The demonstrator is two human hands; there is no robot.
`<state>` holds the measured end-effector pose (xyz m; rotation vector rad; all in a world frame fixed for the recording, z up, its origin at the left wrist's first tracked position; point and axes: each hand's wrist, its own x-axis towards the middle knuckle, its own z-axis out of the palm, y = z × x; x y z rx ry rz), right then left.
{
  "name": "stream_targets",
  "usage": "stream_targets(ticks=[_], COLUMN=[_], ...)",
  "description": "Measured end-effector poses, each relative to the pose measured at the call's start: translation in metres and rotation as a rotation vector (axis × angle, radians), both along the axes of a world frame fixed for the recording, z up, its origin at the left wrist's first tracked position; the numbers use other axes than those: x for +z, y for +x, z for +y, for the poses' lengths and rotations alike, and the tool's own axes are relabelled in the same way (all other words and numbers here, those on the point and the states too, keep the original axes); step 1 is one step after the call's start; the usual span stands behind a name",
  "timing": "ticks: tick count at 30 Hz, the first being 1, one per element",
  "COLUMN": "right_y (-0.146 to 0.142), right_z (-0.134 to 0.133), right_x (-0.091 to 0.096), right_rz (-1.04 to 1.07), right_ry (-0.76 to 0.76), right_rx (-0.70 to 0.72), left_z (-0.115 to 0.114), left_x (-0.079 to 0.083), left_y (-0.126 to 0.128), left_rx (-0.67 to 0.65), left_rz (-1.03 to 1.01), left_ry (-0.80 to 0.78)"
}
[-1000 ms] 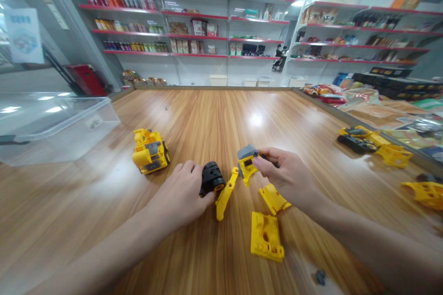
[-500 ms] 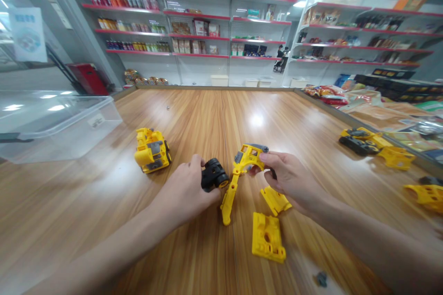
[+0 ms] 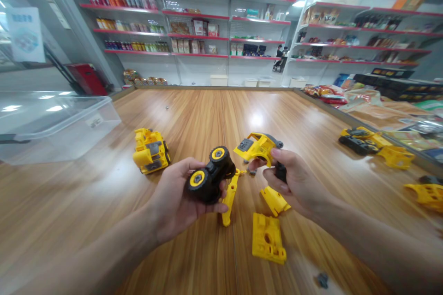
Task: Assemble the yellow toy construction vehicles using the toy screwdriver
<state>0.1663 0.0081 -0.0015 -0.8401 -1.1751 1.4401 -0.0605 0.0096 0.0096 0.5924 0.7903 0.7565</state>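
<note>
My left hand is closed around a black toy wheel base, turned so two wheels with yellow hubs face up. In my right hand is a yellow toy truck cab with grey parts, held above the table. My fingers also cover a dark piece beneath the cab, whose kind I cannot make out. A long yellow toy arm lies under the wheel base, partly hidden by my left fingers. Close to my right hand lie a yellow angled piece and a flat yellow plate.
An assembled yellow toy truck stands left. A clear plastic bin sits at the left edge. More yellow toy vehicles lie at right. A small grey part is near the front. Stocked shelves rise behind the table.
My left hand has turned the wheel base over, bringing its wheels into view. My right hand has lifted and tilted the cab, which now sits apart from the yellow arm.
</note>
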Motion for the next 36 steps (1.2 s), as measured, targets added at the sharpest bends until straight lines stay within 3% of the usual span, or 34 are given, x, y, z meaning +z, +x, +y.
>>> stream_targets(ticks=[6,16,25,32,36], right_y=[0.001,0.0,-0.002,-0.003,-0.004], right_z=[0.001,-0.001,-0.004,-0.005,-0.007], right_x=[-0.004,0.0,-0.007,-0.004,-0.004], right_rz=[0.044,0.008,-0.072,-0.101,-0.136], right_ry=[-0.027,0.06,0.049,0.061,0.055], right_rx=[0.005,-0.033,0.03,0.004,0.019], left_z=[-0.004,-0.001,-0.002,-0.004,-0.006], left_x=[0.002,-0.011,-0.014,-0.015,-0.014], left_y=[0.004,0.007,0.006,0.006,0.007], left_rx=[0.072,-0.022,-0.037,-0.193,-0.168], left_rz=[0.003,0.071,0.066,0.003,-0.027], left_ry=[0.024,0.167,0.184,0.224,0.163])
